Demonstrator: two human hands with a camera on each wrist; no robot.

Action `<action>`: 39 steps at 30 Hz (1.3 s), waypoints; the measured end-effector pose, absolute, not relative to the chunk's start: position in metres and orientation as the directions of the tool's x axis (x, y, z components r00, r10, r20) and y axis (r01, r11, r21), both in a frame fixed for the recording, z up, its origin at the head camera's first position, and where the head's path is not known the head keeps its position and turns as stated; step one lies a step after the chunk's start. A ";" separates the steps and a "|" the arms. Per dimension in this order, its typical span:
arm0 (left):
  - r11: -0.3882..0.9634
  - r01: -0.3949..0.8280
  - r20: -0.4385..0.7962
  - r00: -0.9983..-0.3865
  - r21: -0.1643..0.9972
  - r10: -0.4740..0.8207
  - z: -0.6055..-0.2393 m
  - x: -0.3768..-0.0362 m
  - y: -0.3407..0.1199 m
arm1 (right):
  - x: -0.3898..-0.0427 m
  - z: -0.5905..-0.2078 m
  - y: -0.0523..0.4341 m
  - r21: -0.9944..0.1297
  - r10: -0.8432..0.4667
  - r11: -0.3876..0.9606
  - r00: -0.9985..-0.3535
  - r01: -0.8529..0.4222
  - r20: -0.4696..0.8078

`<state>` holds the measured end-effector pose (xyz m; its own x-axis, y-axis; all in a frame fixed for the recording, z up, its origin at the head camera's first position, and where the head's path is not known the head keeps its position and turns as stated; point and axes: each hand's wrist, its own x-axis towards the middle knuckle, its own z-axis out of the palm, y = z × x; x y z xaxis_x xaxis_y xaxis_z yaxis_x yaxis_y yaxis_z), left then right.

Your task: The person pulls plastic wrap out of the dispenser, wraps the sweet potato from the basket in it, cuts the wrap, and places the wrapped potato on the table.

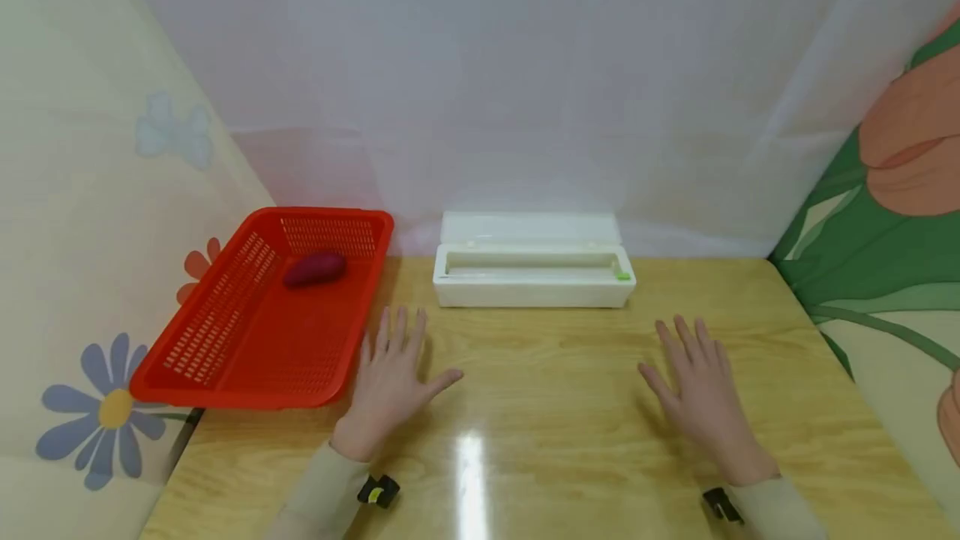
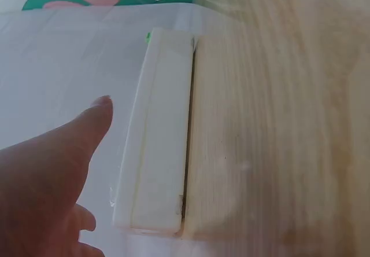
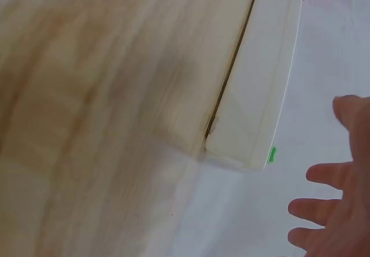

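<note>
My left hand [image 1: 390, 390], fingers straight and thumb spread to the side, is held over the table beside the right wall of a red plastic basket [image 1: 225, 397]. A reddish-purple sweet potato [image 1: 315, 269] lies inside that basket, toward its back. At the back middle of the table stands a long white plastic wrap dispenser [image 1: 534, 294], its lid [image 1: 531, 228] raised, with a small green slider [image 1: 623, 277] at the right end. My right hand [image 1: 701, 394] is over the table to the right and front of the dispenser, fingers straight and holding nothing.
The wooden table [image 1: 555, 407] runs back to a white sheet [image 1: 487, 90]. Flower-patterned cloth [image 1: 82, 273] borders the left side, and more floral cloth [image 1: 907, 248] borders the right. Dark wrist straps [image 1: 378, 491] show at both sleeves.
</note>
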<state>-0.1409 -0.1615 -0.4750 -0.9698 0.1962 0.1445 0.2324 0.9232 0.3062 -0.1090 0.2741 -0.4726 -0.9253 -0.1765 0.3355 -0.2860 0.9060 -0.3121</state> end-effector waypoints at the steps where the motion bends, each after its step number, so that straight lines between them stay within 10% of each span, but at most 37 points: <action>1: 0.916 0.237 0.150 -0.969 0.325 0.198 -0.474 -0.147 -0.160 | -0.113 -0.472 0.275 -0.311 -0.183 0.901 -0.914 -0.303 0.362; 13: 0.650 0.416 0.492 -0.868 0.637 0.073 -0.471 -0.241 -0.136 | -0.186 -0.453 0.277 -0.385 -0.223 0.828 -0.870 -0.408 0.440; 39: 0.600 0.392 0.485 -0.875 0.698 0.007 -0.471 -0.279 -0.130 | -0.269 -0.466 0.250 -0.530 -0.254 0.769 -0.932 -0.358 0.260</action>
